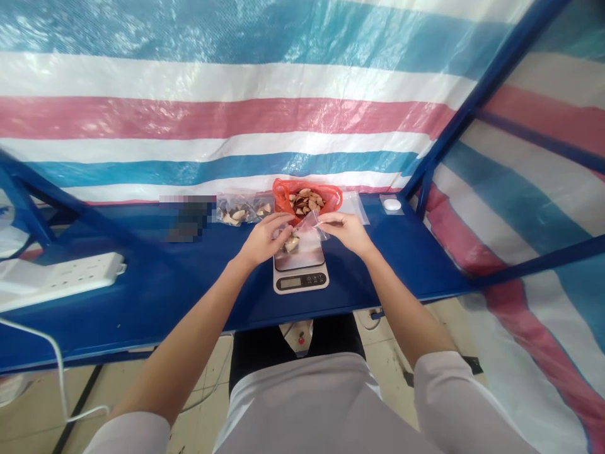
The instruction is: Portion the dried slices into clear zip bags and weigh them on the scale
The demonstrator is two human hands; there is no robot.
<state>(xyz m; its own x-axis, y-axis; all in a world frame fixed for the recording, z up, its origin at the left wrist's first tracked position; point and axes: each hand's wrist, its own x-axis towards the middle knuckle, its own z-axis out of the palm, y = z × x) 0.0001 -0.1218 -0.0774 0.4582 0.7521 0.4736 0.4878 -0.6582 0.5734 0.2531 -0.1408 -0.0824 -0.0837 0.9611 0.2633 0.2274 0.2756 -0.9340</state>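
A small clear plastic bag (302, 234) with a few pale pieces inside rests on the platform of a white kitchen scale (300, 270). My left hand (263, 238) pinches the bag's left edge. Across from it, my right hand (346, 229) pinches the right edge, fingers closed on the plastic. Just behind the scale sits an open red plastic bag (282, 194) full of brown and pale nut-like pieces (306, 202).
Filled clear bags (239, 209) lie left of the red bag. Flat empty clear bags (358, 205) and a small white round object (391, 203) lie to the right. A white power strip (57, 277) sits on the blue table (165, 284) at left. Striped tarpaulin walls surround.
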